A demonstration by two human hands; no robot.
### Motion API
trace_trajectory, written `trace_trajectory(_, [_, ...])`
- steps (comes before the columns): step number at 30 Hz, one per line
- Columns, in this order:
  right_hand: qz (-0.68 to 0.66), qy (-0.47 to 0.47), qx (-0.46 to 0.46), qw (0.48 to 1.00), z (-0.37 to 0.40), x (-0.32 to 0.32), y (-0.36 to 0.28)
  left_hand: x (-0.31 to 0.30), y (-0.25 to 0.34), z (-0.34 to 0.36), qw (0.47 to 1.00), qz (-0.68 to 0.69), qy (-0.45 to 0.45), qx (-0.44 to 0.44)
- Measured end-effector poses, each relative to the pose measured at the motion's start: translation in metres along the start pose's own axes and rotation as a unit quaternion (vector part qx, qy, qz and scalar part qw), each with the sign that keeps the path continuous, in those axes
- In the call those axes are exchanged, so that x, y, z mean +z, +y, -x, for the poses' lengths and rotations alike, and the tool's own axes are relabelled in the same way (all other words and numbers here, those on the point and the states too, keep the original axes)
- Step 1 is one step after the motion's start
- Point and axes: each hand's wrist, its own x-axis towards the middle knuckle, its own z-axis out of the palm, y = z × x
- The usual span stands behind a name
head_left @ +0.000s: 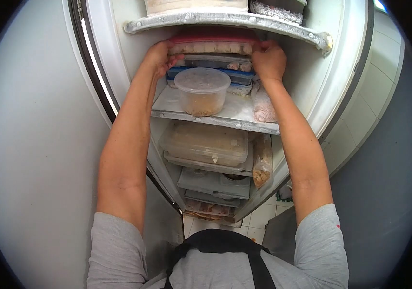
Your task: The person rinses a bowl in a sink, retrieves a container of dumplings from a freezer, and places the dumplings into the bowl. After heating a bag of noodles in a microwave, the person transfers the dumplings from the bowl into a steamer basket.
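Observation:
Both arms reach into an upright freezer. A food container with a red lid (pixel 215 36) and pale contents lies on top of a stack on the upper-middle shelf. My left hand (pixel 161 59) grips its left end, with some fingers showing below its edge. At the right end, my right hand (pixel 268 61) is closed around the corner, its fingertips partly hidden. Directly beneath are a clear-lidded container (pixel 218 61) and a blue-rimmed container (pixel 239 77). In front of the stack stands a round clear tub (pixel 202 94) with brownish contents.
A frosty bag (pixel 264 107) lies right of the tub on the frosted shelf (pixel 206 119). Overhead is another frosted shelf (pixel 225 20). Below are a large clear container (pixel 206 142), a bag of food (pixel 262 166) and more trays. The freezer door (pixel 37 144) is at the left.

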Motion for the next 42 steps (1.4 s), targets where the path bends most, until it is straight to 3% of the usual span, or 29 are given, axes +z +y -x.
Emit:
trace_trajectory(9, [0.003,-0.042,0.037,0.998,-0.010,0.001,0.000,-0.001,0.003,0.004,0.999,-0.036,-0.007,-0.008])
trace_trajectory(17, [-0.045,-0.055,-0.004,0.997,-0.006,0.009,-0.001,0.003,0.007,0.012,0.999,-0.050,-0.012,-0.004])
trace_trajectory(23, [-0.022,-0.031,-0.045,0.998,0.012,-0.011,-0.012,0.007,0.002,0.027,0.999,0.034,-0.012,0.036])
trace_trajectory(29, [-0.055,-0.023,-0.004,0.998,0.036,-0.065,-0.050,0.013,-0.001,0.102,0.982,-0.125,0.053,0.131])
trace_trajectory(32, [-0.074,-0.028,-0.037,0.996,0.044,-0.079,-0.058,0.012,-0.018,0.113,0.964,-0.107,0.118,0.212])
trace_trajectory(35, [-0.074,-0.047,-0.041,0.995,0.054,-0.091,-0.066,0.004,-0.050,0.101,0.894,-0.141,0.229,0.357])
trace_trajectory(42, [-0.096,-0.048,-0.014,0.994,0.061,-0.102,-0.076,0.033,-0.044,0.156,0.797,-0.345,0.291,0.401])
